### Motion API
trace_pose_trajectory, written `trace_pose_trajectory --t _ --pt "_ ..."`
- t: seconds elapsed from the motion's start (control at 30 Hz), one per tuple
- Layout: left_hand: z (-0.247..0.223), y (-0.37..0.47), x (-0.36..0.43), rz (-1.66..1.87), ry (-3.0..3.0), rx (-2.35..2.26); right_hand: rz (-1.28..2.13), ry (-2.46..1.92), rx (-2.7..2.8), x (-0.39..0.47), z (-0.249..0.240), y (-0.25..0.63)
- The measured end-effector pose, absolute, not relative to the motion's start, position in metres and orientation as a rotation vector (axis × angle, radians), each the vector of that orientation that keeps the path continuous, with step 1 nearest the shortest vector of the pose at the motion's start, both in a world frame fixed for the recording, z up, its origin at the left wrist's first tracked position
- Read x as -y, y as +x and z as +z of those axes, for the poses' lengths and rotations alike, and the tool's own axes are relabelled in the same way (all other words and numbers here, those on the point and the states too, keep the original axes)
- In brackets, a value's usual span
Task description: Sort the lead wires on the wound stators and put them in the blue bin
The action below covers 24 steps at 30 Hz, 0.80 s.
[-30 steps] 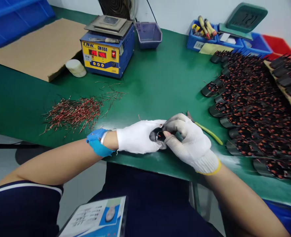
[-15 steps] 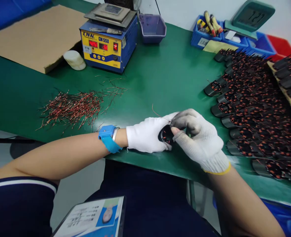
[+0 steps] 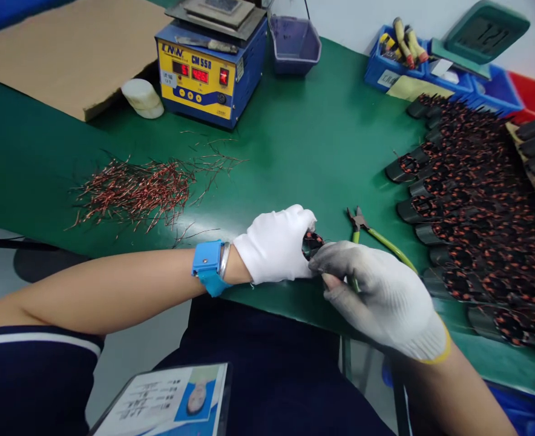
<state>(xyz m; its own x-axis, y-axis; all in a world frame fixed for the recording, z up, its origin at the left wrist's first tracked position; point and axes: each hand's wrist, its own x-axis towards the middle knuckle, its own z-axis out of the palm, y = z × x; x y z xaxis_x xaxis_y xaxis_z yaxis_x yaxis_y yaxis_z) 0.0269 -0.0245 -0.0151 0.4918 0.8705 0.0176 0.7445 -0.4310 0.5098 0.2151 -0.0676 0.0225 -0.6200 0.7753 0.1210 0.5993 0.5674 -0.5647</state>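
- Table (image 3: 295,163) edge: left hand (image 3: 276,247) grip closed around black part (image 3: 311,241), mostly hidden by glove.
- Right hand (image 3: 380,297): narrow grip at the part's rim; pinched content indiscernible.
- Beside it: pliers (image 3: 359,220), one handle partly covered; rows of similar parts (image 3: 471,212) bound the right.
- Left: wire scraps (image 3: 135,192); open room, centre.
- Far: control box (image 3: 197,82), purple bin (image 3: 296,51); cardboard (image 3: 68,54), cut off.

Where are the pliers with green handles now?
In the head view, the pliers lie on the green table, right of centre, beside the gloved right hand, which partly covers them.
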Motion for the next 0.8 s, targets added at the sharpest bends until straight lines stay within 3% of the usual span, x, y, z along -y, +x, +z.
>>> trace_pose_trajectory --t 0.17,0.3,0.53,0.8 --pt "-0.016 0.024 0.022 0.395 2.315 -1.425 0.707 -1.176 2.619 0.070 0.027 0.214" --pt "-0.013 0.019 0.021 0.389 2.321 -1.485 0.811 -1.553 2.648 0.065 0.028 0.216" --pt "-0.009 0.001 0.009 0.370 2.201 -1.178 0.847 -1.897 2.544 0.054 0.028 0.212" --pt "-0.004 0.006 0.011 0.288 2.167 -1.250 0.906 -2.071 2.314 0.042 0.028 0.218"
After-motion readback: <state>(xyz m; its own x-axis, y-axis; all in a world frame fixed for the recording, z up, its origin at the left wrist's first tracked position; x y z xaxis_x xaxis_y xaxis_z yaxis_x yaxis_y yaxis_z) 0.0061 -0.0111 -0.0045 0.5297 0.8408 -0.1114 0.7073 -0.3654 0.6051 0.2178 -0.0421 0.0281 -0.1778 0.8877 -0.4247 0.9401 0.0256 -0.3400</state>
